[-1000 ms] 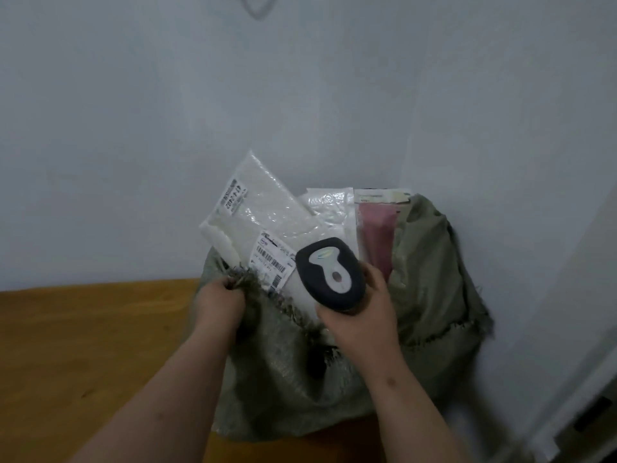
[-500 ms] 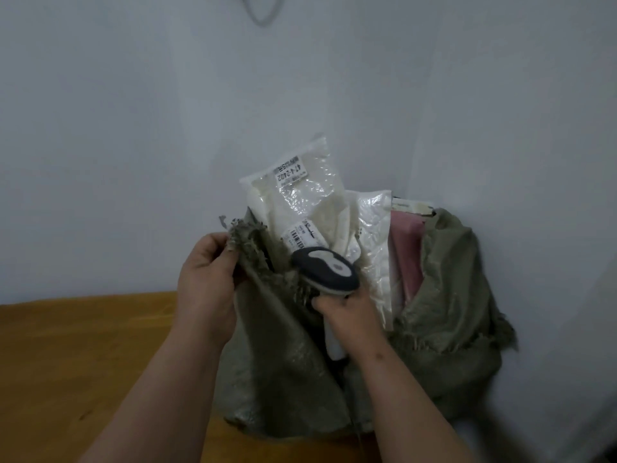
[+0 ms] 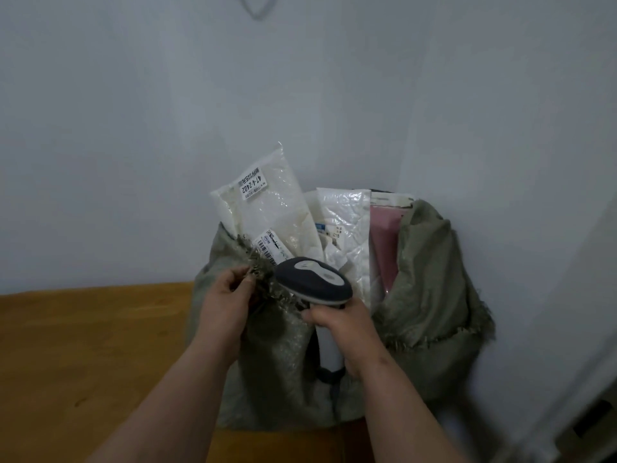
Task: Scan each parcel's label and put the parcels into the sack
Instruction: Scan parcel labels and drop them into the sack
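Olive-green woven sack with frayed rim (image 3: 430, 279) stands on brown wooden tabletop (image 3: 83, 345), against pale wall. Left hand (image 3: 225, 304) pinches frayed rim at front-left edge, fingers curled round fabric. Right hand (image 3: 344, 332) grips white handle of handheld barcode scanner w/ dark grey head (image 3: 314, 284), fingers wrapped fully round it; head sits just over sack mouth.

Parcels stick up out of sack opening:
- White plastic mailer w/ "47-4-2402" label (image 3: 267, 208), leftmost, tilted; barcode label near scanner head.
- Clear crinkled poly bag (image 3: 347, 225), centre.
- Pink flat packet (image 3: 385, 242), right, beside sack wall.
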